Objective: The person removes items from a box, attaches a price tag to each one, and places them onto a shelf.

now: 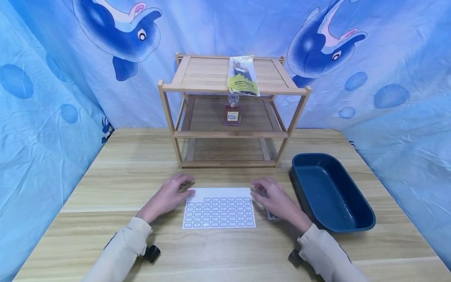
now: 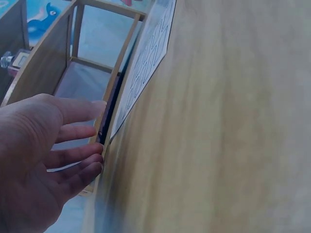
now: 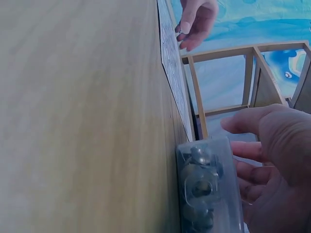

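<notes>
Resting both hands on the bench either side of the white label sheet (image 1: 219, 208), which lies flat at about 6 o'clock from the wooden shelf rack (image 1: 230, 111). My left hand (image 1: 168, 197) sits at the sheet's 9 o'clock corner, fingers (image 2: 77, 110) loose and slightly apart, gripping nothing. My right hand (image 1: 278, 203) covers a clear plastic case (image 3: 210, 187) at 3 o'clock, fingers relaxed over it. Blue tub (image 1: 331, 192) just right of that.

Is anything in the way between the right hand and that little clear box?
Nothing visible. The right hand hovers right over the clear box lying on the table beside the sheet; whether the fingers touch it, I cannot tell.
</notes>
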Demonstrator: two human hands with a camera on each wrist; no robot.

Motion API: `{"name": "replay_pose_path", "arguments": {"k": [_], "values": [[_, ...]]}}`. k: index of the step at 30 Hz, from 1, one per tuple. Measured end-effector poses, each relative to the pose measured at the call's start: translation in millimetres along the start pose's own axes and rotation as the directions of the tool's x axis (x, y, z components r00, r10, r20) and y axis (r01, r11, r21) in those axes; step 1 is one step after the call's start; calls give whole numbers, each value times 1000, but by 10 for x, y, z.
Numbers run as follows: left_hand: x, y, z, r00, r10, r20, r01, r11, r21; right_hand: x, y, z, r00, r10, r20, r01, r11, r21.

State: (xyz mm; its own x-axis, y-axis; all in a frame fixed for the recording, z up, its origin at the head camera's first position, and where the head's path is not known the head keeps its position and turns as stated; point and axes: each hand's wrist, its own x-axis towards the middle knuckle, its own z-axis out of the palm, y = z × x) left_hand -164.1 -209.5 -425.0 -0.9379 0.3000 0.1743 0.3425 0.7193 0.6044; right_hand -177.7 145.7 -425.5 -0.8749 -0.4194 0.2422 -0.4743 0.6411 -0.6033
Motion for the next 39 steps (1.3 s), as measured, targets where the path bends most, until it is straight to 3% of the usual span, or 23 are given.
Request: {"name": "replay_pose_path", "arguments": {"k": [10, 18, 24, 39], "values": [[-82, -75, -5, 999, -39, -6, 39, 998, 40, 91, 4, 71, 997, 41, 68, -39, 999, -27], [-51, -82, 20, 998, -68, 6, 68, 995, 72, 141, -7, 113, 985, 123, 118, -114, 990, -82], [-10, -73, 42, 997, -73, -5, 73, 994, 82, 169, -32, 124, 983, 137, 122, -121, 984, -128], [18, -65, 70, 999, -43, -17, 43, 999, -1, 210, -85, 123, 970, 191, 154, -175, 978, -112]]}}
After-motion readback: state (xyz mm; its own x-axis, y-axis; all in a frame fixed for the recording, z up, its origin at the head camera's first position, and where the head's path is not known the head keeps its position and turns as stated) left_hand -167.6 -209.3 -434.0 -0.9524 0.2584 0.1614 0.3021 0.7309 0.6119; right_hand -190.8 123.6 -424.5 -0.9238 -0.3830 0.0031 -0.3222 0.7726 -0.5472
